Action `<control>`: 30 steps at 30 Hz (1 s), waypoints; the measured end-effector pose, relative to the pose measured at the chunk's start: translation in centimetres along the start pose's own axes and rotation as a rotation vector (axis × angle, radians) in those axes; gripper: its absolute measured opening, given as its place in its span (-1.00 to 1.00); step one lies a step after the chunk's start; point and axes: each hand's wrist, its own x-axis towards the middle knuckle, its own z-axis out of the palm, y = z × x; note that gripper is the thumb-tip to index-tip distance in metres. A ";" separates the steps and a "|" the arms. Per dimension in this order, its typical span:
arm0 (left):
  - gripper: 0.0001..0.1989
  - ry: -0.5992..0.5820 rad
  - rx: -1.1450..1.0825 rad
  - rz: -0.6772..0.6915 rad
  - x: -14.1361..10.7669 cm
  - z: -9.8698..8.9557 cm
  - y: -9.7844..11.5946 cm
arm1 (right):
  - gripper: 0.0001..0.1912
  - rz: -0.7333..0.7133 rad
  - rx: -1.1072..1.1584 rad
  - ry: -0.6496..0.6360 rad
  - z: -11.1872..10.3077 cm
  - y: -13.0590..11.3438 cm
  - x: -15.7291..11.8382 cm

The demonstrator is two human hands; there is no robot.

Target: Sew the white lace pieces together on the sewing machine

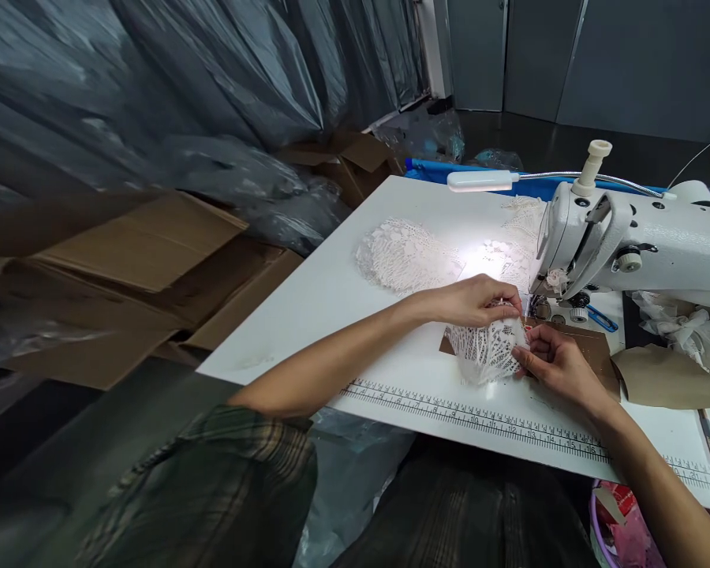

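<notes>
A piece of white lace (486,353) with a fringed edge lies in front of the sewing machine (656,237). My left hand (486,301) reaches across its far edge, thumb and fingers pinched on the lace close to the needle area. On the near right side, my right hand (553,363) grips the lace edge between thumb and fingers. A brown flat sheet (592,351) lies partly under the lace and my right hand. More white lace (405,256) is heaped to the left, under the bright glow of the lamp (479,181).
A printed ruler (473,414) runs along the near edge of the white table (308,335). Blue-handled snips (602,317) and a tan card piece (666,377) lie at the right. Cardboard boxes (142,241) stand left of the table, and a purple-rimmed bin (595,521) is below.
</notes>
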 end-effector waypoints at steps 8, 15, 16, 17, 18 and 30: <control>-0.75 0.027 0.623 -0.048 3.6 0.5 -1.1 | -0.71 -0.018 -0.634 0.298 -1.9 -0.1 0.4; -0.71 0.286 0.681 -0.001 2.9 1.8 -3.3 | -0.67 -0.536 -0.942 0.173 -4.0 1.5 0.7; -0.70 0.252 0.675 0.019 3.1 2.0 -3.7 | -0.66 -0.599 -0.951 0.132 -3.8 1.8 0.9; -0.69 0.214 0.669 0.052 3.5 2.2 -4.1 | -0.66 -0.636 -0.969 0.106 -3.6 2.1 1.1; -0.68 0.185 0.664 0.092 3.8 2.2 -4.5 | -0.66 -0.653 -0.991 0.096 -3.4 2.4 1.2; -0.82 0.135 0.417 0.515 -1.0 4.0 -3.5 | -0.56 -0.563 -0.911 0.191 -3.2 3.0 0.6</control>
